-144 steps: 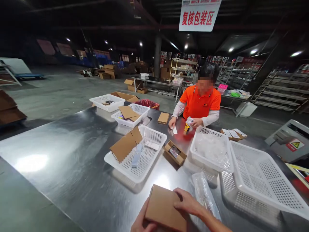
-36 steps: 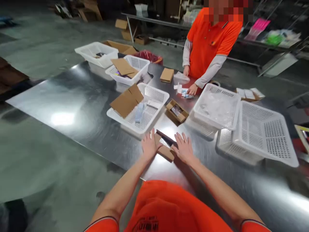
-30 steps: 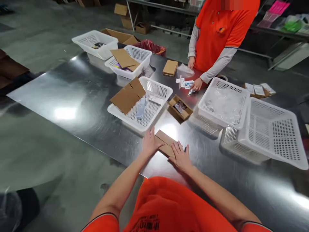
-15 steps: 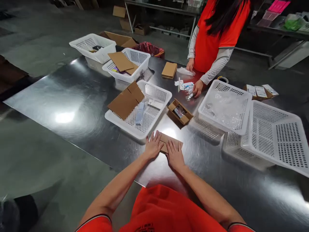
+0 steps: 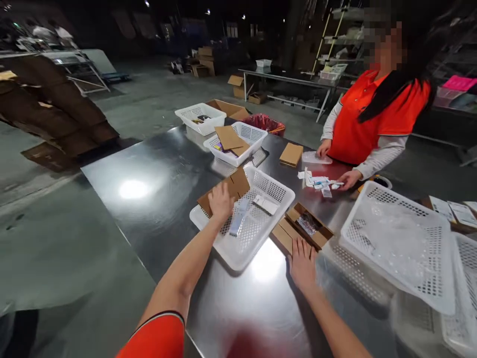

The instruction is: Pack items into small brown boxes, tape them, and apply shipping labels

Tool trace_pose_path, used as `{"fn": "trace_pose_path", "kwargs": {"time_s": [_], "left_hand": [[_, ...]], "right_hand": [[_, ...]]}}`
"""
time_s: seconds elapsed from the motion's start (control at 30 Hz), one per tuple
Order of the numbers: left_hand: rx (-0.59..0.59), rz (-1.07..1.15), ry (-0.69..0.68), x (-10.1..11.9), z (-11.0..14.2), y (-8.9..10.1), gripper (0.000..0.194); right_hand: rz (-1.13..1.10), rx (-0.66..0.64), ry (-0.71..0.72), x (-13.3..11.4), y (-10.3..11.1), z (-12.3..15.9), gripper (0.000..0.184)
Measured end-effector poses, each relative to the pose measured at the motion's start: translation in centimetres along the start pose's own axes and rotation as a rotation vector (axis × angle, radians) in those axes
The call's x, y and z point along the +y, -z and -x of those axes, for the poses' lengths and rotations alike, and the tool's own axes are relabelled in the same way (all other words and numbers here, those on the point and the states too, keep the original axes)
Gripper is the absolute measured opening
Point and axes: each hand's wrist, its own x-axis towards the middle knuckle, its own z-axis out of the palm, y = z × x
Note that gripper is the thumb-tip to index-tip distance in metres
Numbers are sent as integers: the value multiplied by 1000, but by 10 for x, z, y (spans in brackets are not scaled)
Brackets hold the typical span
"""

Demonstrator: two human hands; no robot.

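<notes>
My left hand (image 5: 220, 203) reaches over the near white basket (image 5: 238, 263), its fingers bent onto a flat cardboard piece (image 5: 238, 185) resting across the rim. Inside that basket lie a light blue slim box (image 5: 239, 217) and a white box (image 5: 265, 204). My right hand (image 5: 302, 263) lies with fingers stretched out on a folded cardboard box (image 5: 283, 234) on the metal table. Right beside this sits an open cardboard box (image 5: 325, 237) with a clear-wrapped item (image 5: 308, 223) inside. My right fingers partly cover the folded box.
Opposite, a co-worker (image 5: 376, 124) handles white and blue packets (image 5: 322, 184) near stacked cardboard (image 5: 291, 154). A white basket with clear plastic wrap (image 5: 398, 243) stands right. Two more baskets, one holding cardboard (image 5: 229, 136), are at the far end. A red-lined bin (image 5: 264, 123) is beyond.
My left hand has left the folded cardboard box and moved to the cardboard piece on the basket. The folded box and my right hand are now beside the open box. The view has tilted up.
</notes>
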Motion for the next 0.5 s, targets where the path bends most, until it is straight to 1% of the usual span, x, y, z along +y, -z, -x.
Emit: {"fn": "trace_pose_path", "kwargs": {"time_s": [0.1, 0.17, 0.23, 0.27, 0.3, 0.33, 0.37, 0.4, 0.43, 0.47, 0.5], "left_hand": [[-115, -37, 91, -18, -33, 22, 34], [-148, 7, 68, -28, -43, 46, 26], [-144, 47, -13, -34, -40, 78, 20], [-140, 70, -71, -35, -31, 96, 16], [-144, 103, -144, -35, -16, 114, 14], [-164, 148, -224, -35, 7, 131, 14], [-162, 213, -292, -34, 35, 144, 17], [-185, 281, -363, -33, 67, 154, 19], [-225, 328, -404, -31, 103, 158, 23], [-257, 373, -437, -29, 140, 157, 25], [-328, 412, -462, -27, 176, 151, 28]], "right_hand": [[-6, 68, -15, 2, -16, 6, 58], [-43, 123, -1, 5, -33, 6, 62], [-85, 137, 7, 8, -45, -1, 66], [-112, 116, -3, 8, -45, -5, 67], [-147, 78, -20, 7, -40, -9, 68], [-193, 34, -41, 6, -29, -11, 68], [-254, 2, -59, 3, -14, -12, 68], [-337, -5, -69, 0, 5, -10, 69], [-444, 21, -77, -4, 25, -5, 71], [-576, 68, -83, -7, 46, 3, 73], [-725, 119, -89, -11, 64, 12, 72]]}}
